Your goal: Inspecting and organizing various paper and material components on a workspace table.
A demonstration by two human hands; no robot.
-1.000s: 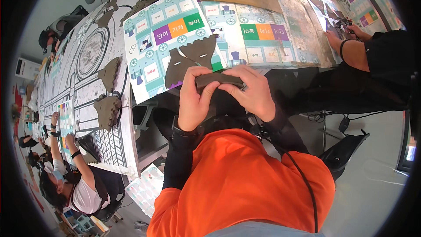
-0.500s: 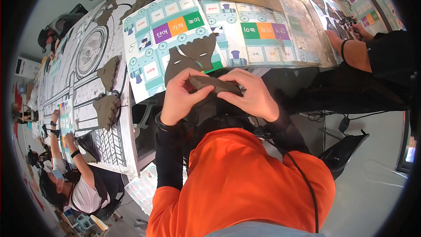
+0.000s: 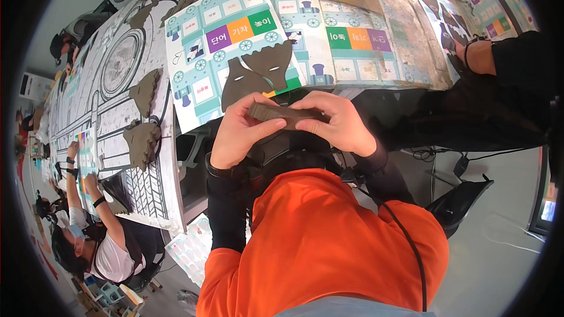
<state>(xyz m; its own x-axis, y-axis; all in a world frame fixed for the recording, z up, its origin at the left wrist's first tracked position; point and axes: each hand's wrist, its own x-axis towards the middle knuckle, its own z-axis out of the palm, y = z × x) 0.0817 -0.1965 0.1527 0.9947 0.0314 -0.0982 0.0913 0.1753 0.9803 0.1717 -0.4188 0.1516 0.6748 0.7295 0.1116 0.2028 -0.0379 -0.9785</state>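
Observation:
Both hands grip a stack of thin dark olive-brown cut pieces [image 3: 295,114] just off the table's front edge. My left hand [image 3: 242,132] pinches its left end, thumb on the near side and fingers behind. At its other end my right hand [image 3: 339,122] has the same kind of hold. Many fine layers show along the stack's edge. Just beyond my hands, two flat brown pieces with wavy edges and small slits lie on a printed sheet: one piece [image 3: 269,61] to the right, the other [image 3: 236,82] to the left, partly behind my fingers.
The colourful printed sheet [image 3: 191,105] overhangs the table edge. Brown stacks [image 3: 142,144] rest on the patterned tabletop [image 3: 108,108] at left. A co-worker's arm [image 3: 482,57] reaches over more pieces at right; another person [image 3: 111,246] sits at lower left. A black chair [image 3: 461,202] stands at right.
The stack has turned between my fingers and now lies more level, its layered edge facing me. My right thumb has shifted along it. The co-worker's hand at right has moved.

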